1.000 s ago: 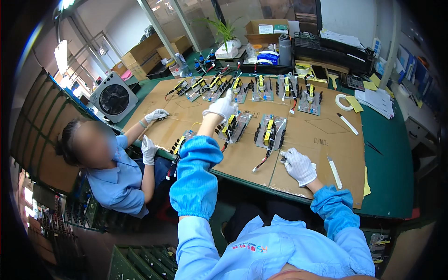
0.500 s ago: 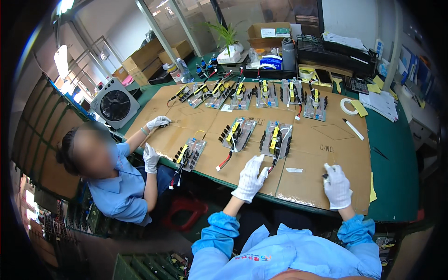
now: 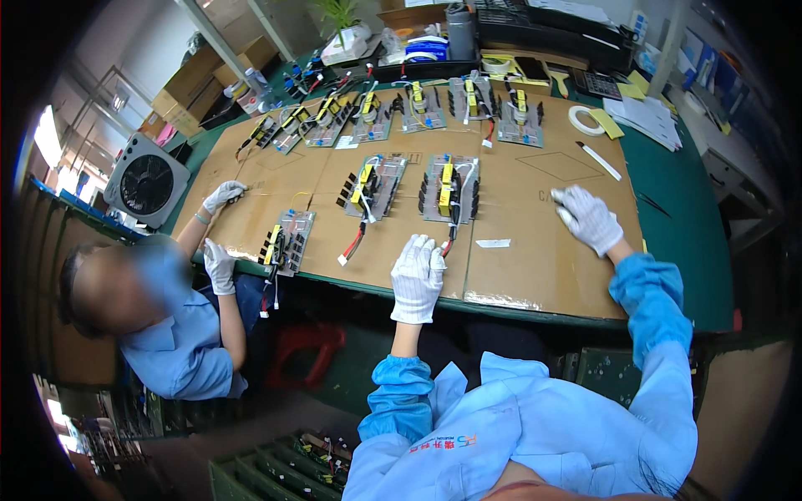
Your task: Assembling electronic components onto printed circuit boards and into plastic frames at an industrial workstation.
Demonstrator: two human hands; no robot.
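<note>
My left hand (image 3: 417, 280), in a white knitted glove, lies at the near edge of the cardboard with fingers out, beside the red and black leads of a circuit board (image 3: 449, 188). That board carries a yellow-wrapped part and black heat sinks. My right hand (image 3: 589, 219), gloved alike, rests palm down on the cardboard further right, its fingers bent; whatever is under them is hidden. A second similar board (image 3: 373, 188) lies left of the first. At the left, a co-worker's gloved hands (image 3: 221, 265) are near another board (image 3: 288, 242).
Several more boards (image 3: 420, 108) line the far side of the cardboard sheet (image 3: 535, 275). A tape roll (image 3: 586, 120), a white-bladed cutter (image 3: 600, 161), tweezers (image 3: 653, 204) and papers (image 3: 643, 121) lie at the right. A fan (image 3: 146, 184) stands at the far left.
The view has shifted, so the table sits higher and further left. My right hand has moved away from me over the cardboard. My left hand stays near the board's leads, fingers now pointing forward.
</note>
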